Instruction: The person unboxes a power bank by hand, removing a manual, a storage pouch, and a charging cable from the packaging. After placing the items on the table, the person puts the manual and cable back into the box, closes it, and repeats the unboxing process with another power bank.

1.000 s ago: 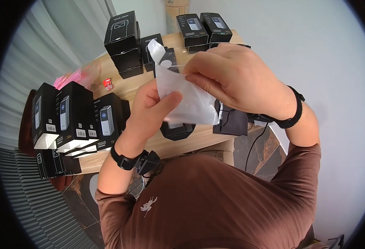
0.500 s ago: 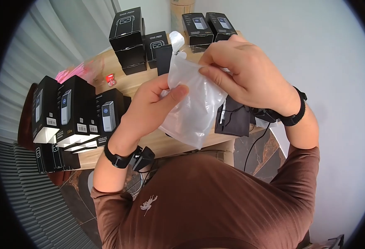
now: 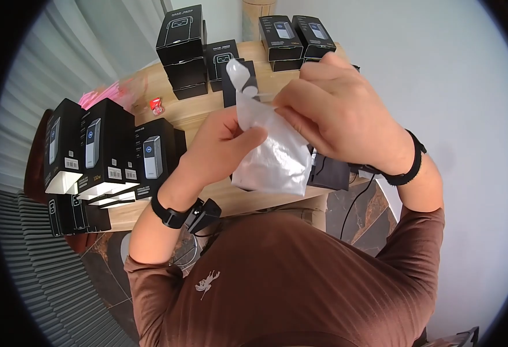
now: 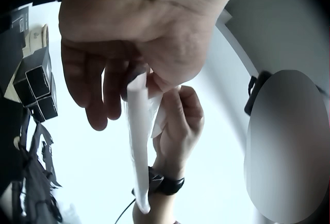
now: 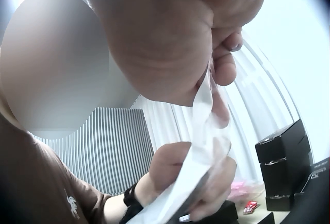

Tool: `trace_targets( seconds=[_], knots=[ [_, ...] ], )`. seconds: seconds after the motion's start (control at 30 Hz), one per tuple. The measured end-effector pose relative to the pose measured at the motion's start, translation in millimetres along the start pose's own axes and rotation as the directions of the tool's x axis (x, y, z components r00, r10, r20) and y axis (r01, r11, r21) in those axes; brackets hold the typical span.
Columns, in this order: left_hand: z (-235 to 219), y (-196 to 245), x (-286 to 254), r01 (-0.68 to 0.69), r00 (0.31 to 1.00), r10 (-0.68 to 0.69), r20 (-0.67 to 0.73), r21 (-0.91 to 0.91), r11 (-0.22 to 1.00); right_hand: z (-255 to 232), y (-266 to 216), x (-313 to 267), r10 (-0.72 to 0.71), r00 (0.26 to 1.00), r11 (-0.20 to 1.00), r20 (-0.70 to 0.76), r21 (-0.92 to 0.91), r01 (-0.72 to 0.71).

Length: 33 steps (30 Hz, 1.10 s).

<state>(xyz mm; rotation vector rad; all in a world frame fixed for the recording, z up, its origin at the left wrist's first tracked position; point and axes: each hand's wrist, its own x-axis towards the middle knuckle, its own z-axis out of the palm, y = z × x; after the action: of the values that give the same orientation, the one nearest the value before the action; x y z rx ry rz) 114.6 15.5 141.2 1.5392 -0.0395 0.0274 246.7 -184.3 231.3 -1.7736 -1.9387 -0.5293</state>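
Observation:
A translucent white plastic bag hangs between the two hands, over the table's front part. My left hand pinches its left edge, thumb on the face toward me and fingers behind. At the upper right edge, my right hand pinches the bag between thumb and curled index finger. A shiny pale flap sticks up from its top left corner. Seen nearly edge-on in the left wrist view, the bag looks flat and thin. Its folded white edge runs down from the right hand in the right wrist view.
Black printed boxes stand on the table at left, in a back-left stack and at back right. A small red packet lies near pink plastic. Beside the right forearm are a dark box and a cable.
Both hands keep their hold on the bag. Its lower end swung down toward me half a second ago and is now higher again. The left hand sits slightly farther right in the head view.

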Motion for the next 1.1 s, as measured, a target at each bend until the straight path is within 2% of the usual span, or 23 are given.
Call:
trace_targets(
  seconds=[0.1,0.2,0.3,0.4,0.5,0.57,0.6,0.67,0.7,0.73,0.8,0.87,0.9,1.0,1.03,1.1],
  knots=[
    [7,-2,0,-0.048,0.988,0.022,-0.155,-0.165,0.985,-1,7,1,0.023,0.999,0.999,-0.028,-0.033,-0.024],
    [-6,0,0,-0.039,0.999,0.041,0.008,-0.167,0.985,-1,8,3,0.001,0.997,0.997,-0.081,-0.070,-0.006],
    [-2,3,-2,0.000,0.994,-0.002,-0.111,-0.021,1.000,-1,9,3,0.012,0.995,0.997,-0.096,-0.078,-0.020],
    [2,-2,1,-0.014,0.995,-0.015,-0.103,-0.269,0.963,0,10,4,0.027,0.996,0.996,-0.089,-0.086,-0.035],
    [-4,-11,1,0.092,0.995,-0.101,-0.017,-0.292,0.952,6,12,2,0.030,0.995,0.999,-0.097,-0.022,-0.032],
    [-5,-17,2,0.096,0.995,-0.102,-0.022,-0.202,0.975,11,18,2,0.017,0.993,0.997,-0.116,0.072,-0.008],
    [-5,-19,2,0.097,0.994,-0.102,-0.025,-0.155,0.983,11,19,1,0.025,0.995,0.998,-0.097,0.063,-0.019],
    [0,-22,1,0.000,0.991,-0.030,-0.127,-0.232,0.973,12,21,-2,0.038,0.998,0.998,-0.058,0.046,-0.036],
    [3,-23,1,-0.052,0.984,0.004,-0.179,-0.265,0.963,20,17,0,0.193,0.954,0.955,-0.230,0.269,-0.128],
    [3,-22,0,-0.093,0.978,0.035,-0.205,-0.279,0.956,35,8,5,0.368,0.860,0.856,-0.354,0.490,-0.164],
    [2,-18,-1,-0.175,0.961,0.096,-0.259,-0.302,0.937,50,0,2,0.619,0.735,0.576,-0.277,0.796,-0.185],
    [3,-14,-4,-0.197,0.951,0.128,-0.281,-0.231,0.953,53,0,-9,0.683,0.730,0.257,0.031,0.925,-0.280],
    [3,-13,-4,-0.205,0.946,0.142,-0.290,-0.197,0.959,50,3,-14,0.619,0.752,0.160,0.228,0.901,-0.404],
    [-5,-22,-6,-0.080,0.960,0.041,-0.278,-0.131,0.988,53,-4,-18,0.635,0.737,0.384,0.233,0.732,-0.563],
    [-9,-20,-8,-0.027,0.963,0.008,-0.268,-0.068,0.997,57,-8,-17,0.625,0.769,0.454,0.137,0.737,-0.501],
    [-16,-11,-11,0.077,0.966,-0.059,-0.250,0.061,0.995,60,-8,-20,0.658,0.725,0.405,0.203,0.716,-0.568]
  ],
)
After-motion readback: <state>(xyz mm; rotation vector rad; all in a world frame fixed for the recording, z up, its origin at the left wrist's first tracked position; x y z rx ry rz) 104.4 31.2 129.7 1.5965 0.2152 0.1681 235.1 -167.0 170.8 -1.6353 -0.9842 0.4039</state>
